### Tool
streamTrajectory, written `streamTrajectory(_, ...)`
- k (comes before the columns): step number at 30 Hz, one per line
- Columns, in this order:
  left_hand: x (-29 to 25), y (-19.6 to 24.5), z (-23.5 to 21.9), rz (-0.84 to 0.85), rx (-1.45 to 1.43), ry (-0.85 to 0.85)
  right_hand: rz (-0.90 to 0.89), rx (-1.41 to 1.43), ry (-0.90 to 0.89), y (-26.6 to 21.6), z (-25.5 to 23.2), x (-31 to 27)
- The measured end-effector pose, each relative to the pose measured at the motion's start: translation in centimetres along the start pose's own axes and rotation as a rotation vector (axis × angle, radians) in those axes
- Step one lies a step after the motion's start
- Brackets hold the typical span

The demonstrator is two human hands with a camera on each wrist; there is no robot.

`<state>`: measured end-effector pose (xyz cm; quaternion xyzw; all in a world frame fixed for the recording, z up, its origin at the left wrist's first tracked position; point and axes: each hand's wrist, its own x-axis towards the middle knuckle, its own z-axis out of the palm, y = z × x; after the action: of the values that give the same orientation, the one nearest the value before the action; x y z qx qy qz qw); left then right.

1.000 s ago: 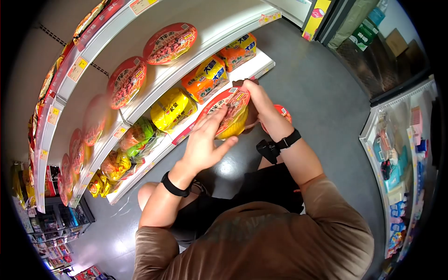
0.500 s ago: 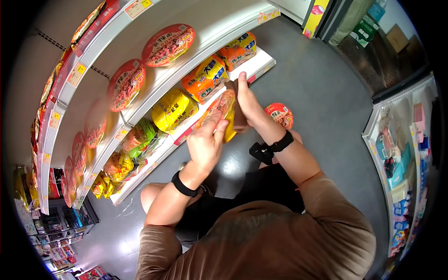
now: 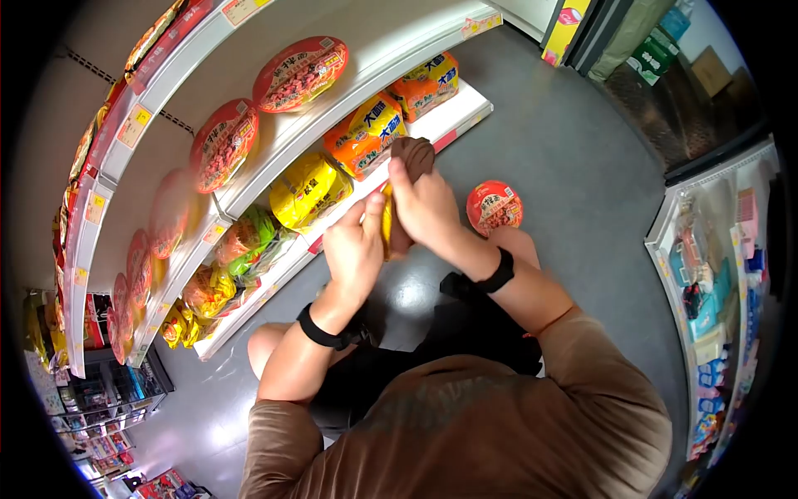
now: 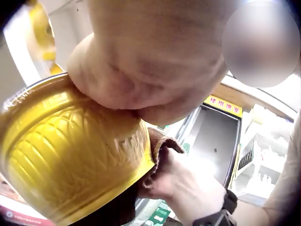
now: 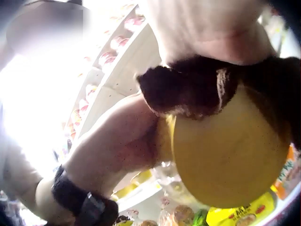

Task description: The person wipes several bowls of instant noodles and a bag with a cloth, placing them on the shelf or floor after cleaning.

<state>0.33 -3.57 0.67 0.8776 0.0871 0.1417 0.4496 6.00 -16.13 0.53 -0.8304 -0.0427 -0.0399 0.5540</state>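
My left hand [image 3: 353, 249] grips a yellow instant noodle bowl [image 4: 70, 160], tipped on its side so that its base [image 5: 230, 155] faces the right wrist camera. In the head view only a thin yellow strip of it shows between the hands. A brown cloth [image 3: 413, 155] lies along the bowl's outside, held there by my right hand [image 3: 428, 212], with its thumb pointing up over the fabric. The cloth's folded edge [image 5: 188, 89] drapes over the rim of the base in the right wrist view. The bowl's lid is hidden now.
Another noodle bowl with a red lid [image 3: 495, 208] stands on the floor by the right knee. Left of the hands, a shelf rack [image 3: 465, 112] carries yellow noodle packs [image 3: 310, 193], orange packs [image 3: 366, 137] and red-lidded bowls [image 3: 301, 73]. A second rack [image 3: 665, 224] stands at right.
The bowl has turned from lid facing up to edge-on, its lid out of sight. My right hand and the cloth have moved left along its side, and the left hand's spread fingers now grip it.
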Motion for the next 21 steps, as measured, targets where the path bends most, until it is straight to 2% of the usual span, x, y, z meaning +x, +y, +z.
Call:
streamTrajectory(2,1.0,0.4,-0.8,-0.191,0.049,-0.121,-0.311,-0.237,0.120,0.9,1.5,-2.4)
streamTrajectory(3,1.0,0.2,-0.7,-0.142,-0.049,-0.131,-0.317,-0.300,0.004,0.7,1.2,-2.7)
streamTrajectory(6,0.3,-0.1,-0.1,-0.040,-0.051,-0.037,-0.245,-0.214,0.104,1.8,1.5,-1.8)
streamTrajectory(7,0.3,0.1,-0.2,-0.017,-0.010,-0.040,-0.075,-0.185,0.144,1.2,1.6,-0.3)
streamTrajectory(8,0.3,0.3,-0.2,0.002,0.010,-0.032,0.111,-0.049,-0.077,0.7,-0.1,1.1)
streamTrajectory(10,0.1,0.6,-0.2,0.037,0.050,-0.025,0.242,0.082,-0.157,2.9,0.1,3.1)
streamTrajectory(11,0.1,0.6,-0.3,-0.005,0.071,-0.030,0.233,-0.013,-0.203,3.1,-0.1,2.5)
streamTrajectory(12,0.5,0.8,-0.7,-0.046,0.081,-0.085,-0.169,0.143,0.037,3.2,0.9,1.9)
streamTrajectory(14,1.1,1.2,-1.9,-0.143,0.102,-0.195,-0.423,0.153,0.040,3.8,0.3,1.2)
streamTrajectory(16,0.8,1.0,-1.8,-0.031,0.053,-0.195,-0.297,0.253,-0.071,4.2,-0.3,1.2)
streamTrajectory(18,0.2,1.2,-1.6,0.124,0.070,-0.188,-0.227,0.515,-0.134,4.7,-0.3,1.8)
streamTrajectory(19,0.3,1.2,-2.0,0.149,0.058,-0.264,-0.169,0.544,-0.141,4.8,-0.6,2.0)
streamTrajectory(21,0.3,0.7,-2.2,0.048,-0.156,-0.353,-0.085,0.591,-0.127,5.2,-0.8,2.2)
